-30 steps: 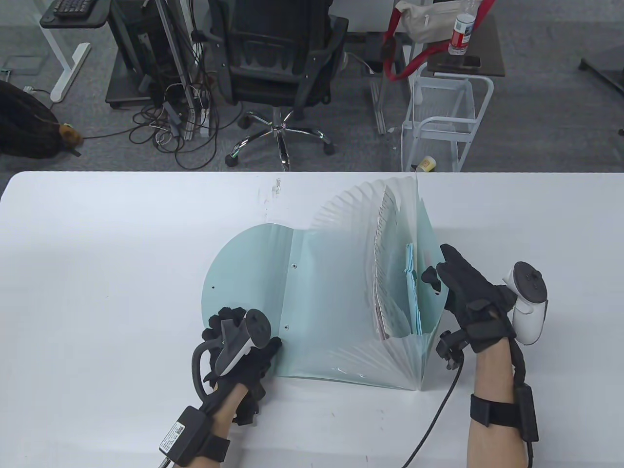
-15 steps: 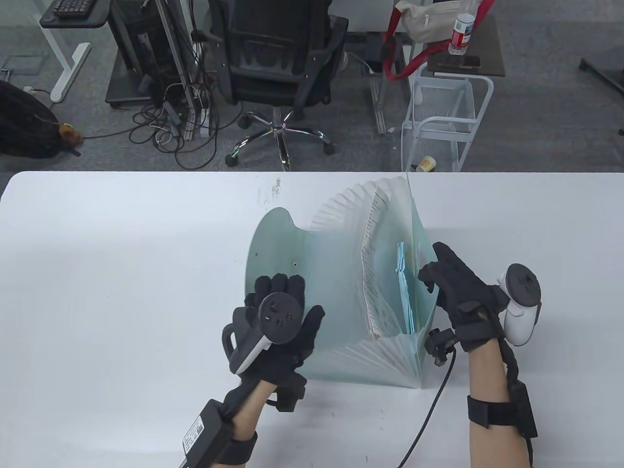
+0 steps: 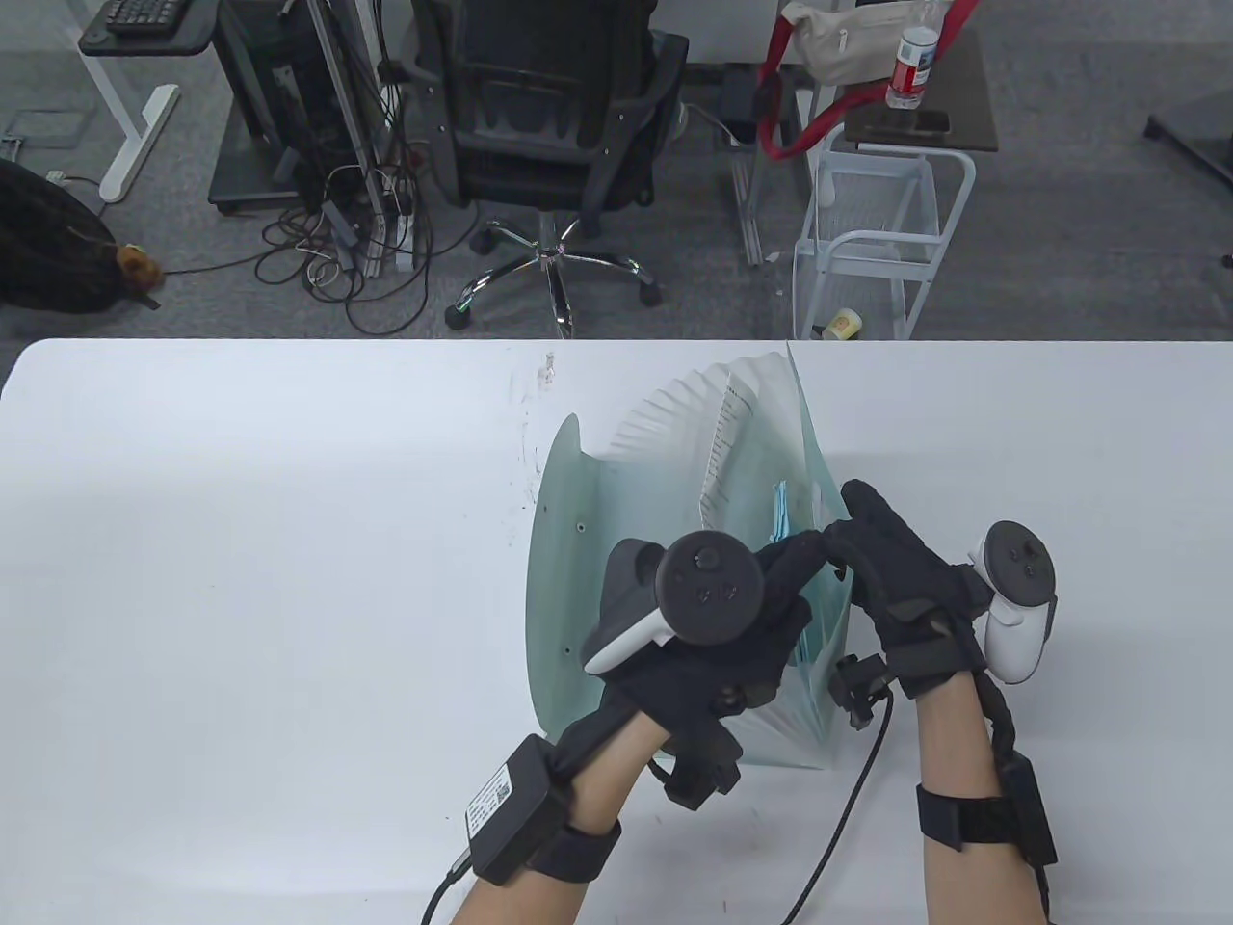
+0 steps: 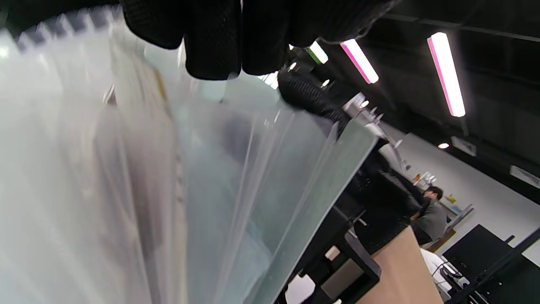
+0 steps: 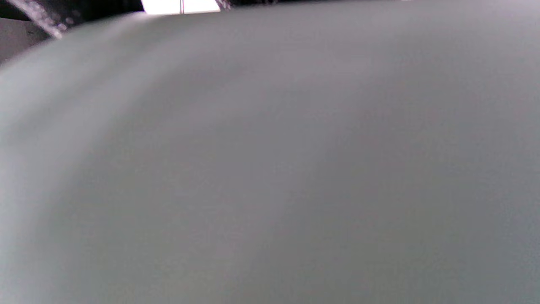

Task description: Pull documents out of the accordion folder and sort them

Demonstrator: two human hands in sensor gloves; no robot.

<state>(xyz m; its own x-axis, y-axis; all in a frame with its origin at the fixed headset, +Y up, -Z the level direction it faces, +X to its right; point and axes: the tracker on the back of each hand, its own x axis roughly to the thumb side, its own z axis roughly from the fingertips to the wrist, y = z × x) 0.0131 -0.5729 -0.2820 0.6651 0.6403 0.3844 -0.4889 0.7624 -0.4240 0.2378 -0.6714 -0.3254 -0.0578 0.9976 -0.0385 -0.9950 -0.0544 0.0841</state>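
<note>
A pale green accordion folder [image 3: 564, 578] stands fanned open on the white table [image 3: 241, 578], its flap raised at the left. A white printed sheet [image 3: 722, 438] and blue sheets [image 3: 782, 509] stick up from its pockets. My left hand [image 3: 785, 564] reaches over the pockets; in the left wrist view its fingertips [image 4: 219, 46] hang side by side just above the translucent dividers [image 4: 253, 190], holding nothing I can see. My right hand [image 3: 848, 525] grips the folder's right wall, thumb inside. That wall [image 5: 270, 169] fills the right wrist view.
The table's far edge runs just behind the folder. Beyond it on the floor stand an office chair [image 3: 549, 125], a white wire cart [image 3: 881, 241] and tangled cables [image 3: 337, 241]. Cables trail from both wrists over the table's near part.
My left hand has lifted off the flap and swung right over the pockets. The flap has risen from flat to nearly upright. My right hand and the folder have shifted slightly left.
</note>
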